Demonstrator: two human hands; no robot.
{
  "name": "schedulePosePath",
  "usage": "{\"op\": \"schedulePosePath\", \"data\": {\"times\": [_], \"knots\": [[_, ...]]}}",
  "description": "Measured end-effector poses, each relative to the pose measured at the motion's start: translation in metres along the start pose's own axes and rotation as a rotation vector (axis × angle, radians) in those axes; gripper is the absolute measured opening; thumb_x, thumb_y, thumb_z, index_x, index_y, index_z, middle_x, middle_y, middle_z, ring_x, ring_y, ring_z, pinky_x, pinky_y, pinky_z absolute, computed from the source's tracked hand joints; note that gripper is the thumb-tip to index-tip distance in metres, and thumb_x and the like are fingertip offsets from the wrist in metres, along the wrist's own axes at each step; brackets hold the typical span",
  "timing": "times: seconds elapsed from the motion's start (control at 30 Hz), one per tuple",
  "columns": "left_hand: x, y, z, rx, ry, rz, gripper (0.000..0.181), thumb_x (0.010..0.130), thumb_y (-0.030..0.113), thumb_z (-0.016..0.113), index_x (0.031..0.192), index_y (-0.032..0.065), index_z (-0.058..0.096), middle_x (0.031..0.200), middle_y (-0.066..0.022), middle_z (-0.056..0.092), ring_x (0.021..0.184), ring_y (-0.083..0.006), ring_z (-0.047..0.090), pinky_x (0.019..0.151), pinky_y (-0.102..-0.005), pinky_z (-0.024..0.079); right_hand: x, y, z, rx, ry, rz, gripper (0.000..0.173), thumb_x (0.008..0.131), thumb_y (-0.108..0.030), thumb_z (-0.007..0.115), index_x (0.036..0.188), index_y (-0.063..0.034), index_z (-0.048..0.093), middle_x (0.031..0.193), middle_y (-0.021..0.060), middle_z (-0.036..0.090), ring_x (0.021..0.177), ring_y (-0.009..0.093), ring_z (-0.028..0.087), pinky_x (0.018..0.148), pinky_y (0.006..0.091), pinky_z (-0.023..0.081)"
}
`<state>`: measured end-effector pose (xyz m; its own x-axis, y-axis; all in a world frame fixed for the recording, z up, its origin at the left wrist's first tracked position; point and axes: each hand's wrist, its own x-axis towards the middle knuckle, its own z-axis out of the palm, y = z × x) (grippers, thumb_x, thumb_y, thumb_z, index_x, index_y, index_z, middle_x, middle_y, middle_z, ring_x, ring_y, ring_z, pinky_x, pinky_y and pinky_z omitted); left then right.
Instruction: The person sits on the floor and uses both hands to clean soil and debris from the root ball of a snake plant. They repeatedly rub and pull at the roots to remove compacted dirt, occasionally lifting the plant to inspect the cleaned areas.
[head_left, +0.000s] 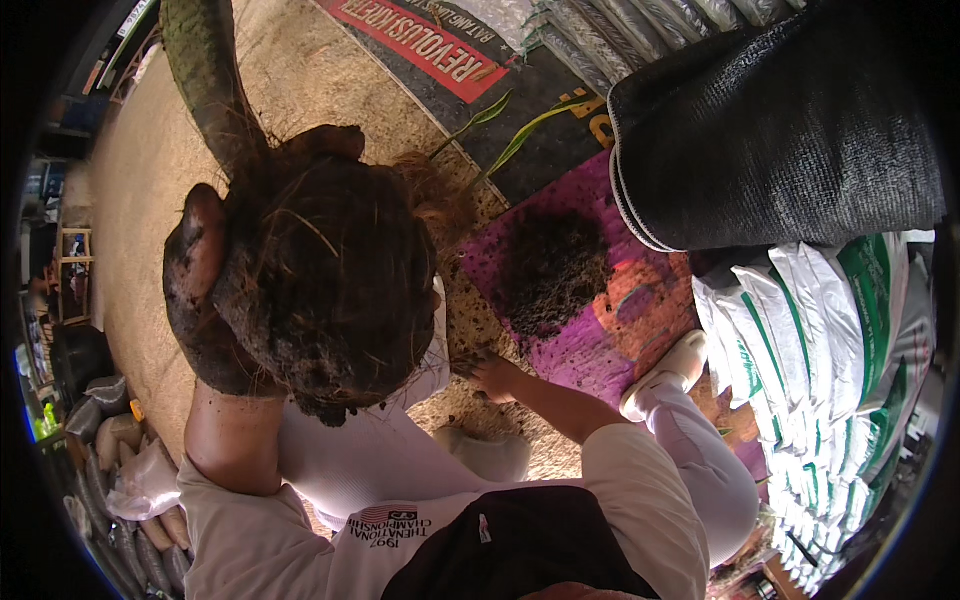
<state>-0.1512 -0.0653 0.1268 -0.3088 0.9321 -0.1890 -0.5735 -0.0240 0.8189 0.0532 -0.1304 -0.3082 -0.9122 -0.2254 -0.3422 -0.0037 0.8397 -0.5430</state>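
Note:
My left hand (199, 300), coated in dark soil, grips a large soil-covered root ball (330, 277) from its left side, close to the camera. Thin roots stick out of the ball. A thick mottled green leaf (206, 82) rises from its upper left. At the ball's top edge is a dark, finger-like shape; whose finger, if any, I cannot tell. My right hand (491, 375), with soiled fingers apart, is low over the ground to the right of the ball and shows nothing in it. A heap of dark soil (551, 270) lies on a purple printed sheet (570, 367). Narrow green leaves (517, 142) show beyond the ball.
A large black woven bag (780, 142) stands at the upper right, beside stacked white and green sacks (817, 322). Filled clear bags (600, 45) line the top. A dark printed banner (450, 82) covers part of the rough floor. More filled bags (135, 480) are piled at lower left.

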Motion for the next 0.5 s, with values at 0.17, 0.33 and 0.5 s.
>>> {"op": "schedulePosePath", "data": {"times": [0.17, 0.33, 0.5], "knots": [[-0.005, 0.001, 0.001, 0.013, 0.015, -0.006, 0.068, 0.081, 0.057, 0.043, 0.125, 0.0073, 0.03, 0.109, -0.0201, 0.044, 0.093, -0.0362, 0.052, 0.067, -0.0548, 0.05, -0.014, 0.035, -0.028, 0.241, -0.127, 0.329, 0.046, 0.083, -0.034, 0.048, 0.12, -0.0076, 0.046, 0.112, 0.0139, 0.053, 0.104, 0.028, 0.051, 0.088, 0.0489, 0.037], [-0.006, 0.005, 0.003, 0.016, 0.038, -0.013, 0.068, 0.081, 0.057, 0.042, 0.126, 0.0072, 0.029, 0.11, -0.0203, 0.044, 0.094, -0.0365, 0.052, 0.068, -0.0553, 0.05, -0.058, 0.041, -0.074, -0.298, 0.547, 0.31, 0.039, 0.081, -0.028, 0.052, 0.108, -0.0002, 0.052, 0.09, 0.0165, 0.061, 0.089, 0.031, 0.059, 0.075, 0.0481, 0.045], [-0.011, 0.006, 0.007, 0.025, 0.06, -0.018, 0.069, 0.082, 0.057, 0.041, 0.128, 0.007, 0.029, 0.111, -0.0205, 0.044, 0.095, -0.0367, 0.053, 0.069, -0.0559, 0.05, -0.028, 0.0, 0.004, -0.092, 0.693, -0.206, 0.041, 0.081, -0.03, 0.052, 0.108, -0.0003, 0.052, 0.105, 0.0162, 0.057, 0.103, 0.032, 0.051, 0.091, 0.049, 0.035]]}}
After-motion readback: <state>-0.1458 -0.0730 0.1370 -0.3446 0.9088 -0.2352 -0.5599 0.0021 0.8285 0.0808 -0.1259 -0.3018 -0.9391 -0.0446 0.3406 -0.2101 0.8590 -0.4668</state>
